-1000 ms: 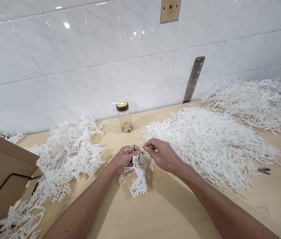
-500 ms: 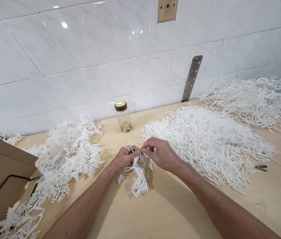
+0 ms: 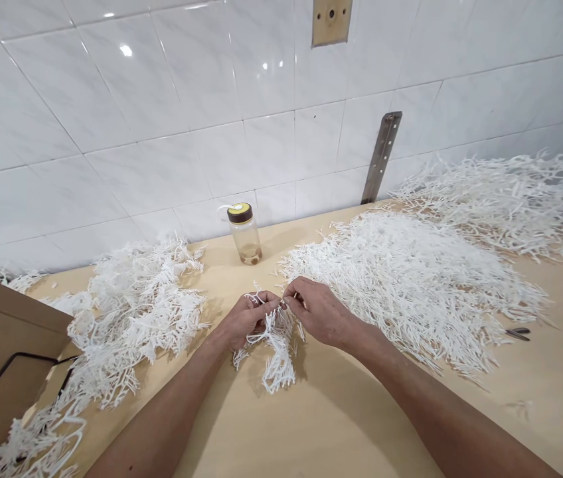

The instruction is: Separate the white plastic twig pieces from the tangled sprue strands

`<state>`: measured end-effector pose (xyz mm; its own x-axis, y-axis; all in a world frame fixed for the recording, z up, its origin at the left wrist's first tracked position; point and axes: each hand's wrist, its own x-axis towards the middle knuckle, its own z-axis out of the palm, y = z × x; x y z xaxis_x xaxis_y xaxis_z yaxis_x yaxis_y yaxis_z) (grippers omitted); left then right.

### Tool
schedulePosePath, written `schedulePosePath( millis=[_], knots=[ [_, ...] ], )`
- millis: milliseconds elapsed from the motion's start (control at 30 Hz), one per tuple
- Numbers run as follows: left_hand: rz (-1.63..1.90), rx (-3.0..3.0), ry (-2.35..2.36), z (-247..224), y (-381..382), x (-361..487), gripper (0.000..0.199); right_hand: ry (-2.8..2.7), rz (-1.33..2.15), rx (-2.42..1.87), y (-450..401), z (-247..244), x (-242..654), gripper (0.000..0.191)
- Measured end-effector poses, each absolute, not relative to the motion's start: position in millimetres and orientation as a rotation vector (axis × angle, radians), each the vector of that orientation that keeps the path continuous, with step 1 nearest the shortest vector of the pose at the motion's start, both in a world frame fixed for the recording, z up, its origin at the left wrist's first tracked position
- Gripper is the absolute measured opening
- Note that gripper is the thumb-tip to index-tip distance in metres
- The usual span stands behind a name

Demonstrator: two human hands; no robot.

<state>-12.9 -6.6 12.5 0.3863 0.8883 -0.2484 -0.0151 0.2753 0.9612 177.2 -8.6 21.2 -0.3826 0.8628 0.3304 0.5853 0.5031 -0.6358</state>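
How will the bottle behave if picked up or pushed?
Likely light for its size: the bottle looks mostly empty, with only a little something at the bottom. It stands upright and is taller than wide, so a push near the top could tip it. Its sides look round, so it may roll once down.

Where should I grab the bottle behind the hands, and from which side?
Probably the clear body of the bottle, just below the dark lid, coming from the right. It stands upright with round walls, bare table lies between it and the pile of white strands on that side, and the white loop sticks out to the left.
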Motion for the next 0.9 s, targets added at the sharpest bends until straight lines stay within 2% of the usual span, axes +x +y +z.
schedulePosePath(
  millis=[233,733,900],
  knots=[
    [0.788,1.178,1.030,5,-6,-12,0.039,-2.223,0.369,-1.338,-11,12,164,0.013],
    [0.856,1.284,1.004,8,-5,-13,0.042,-2.080,0.242,-1.460,-12,7,145,0.011],
    [0.890,1.396,1.042,7,-3,-13,0.035,-1.962,0.367,-1.553,-10,10,144,0.011]
  ],
)
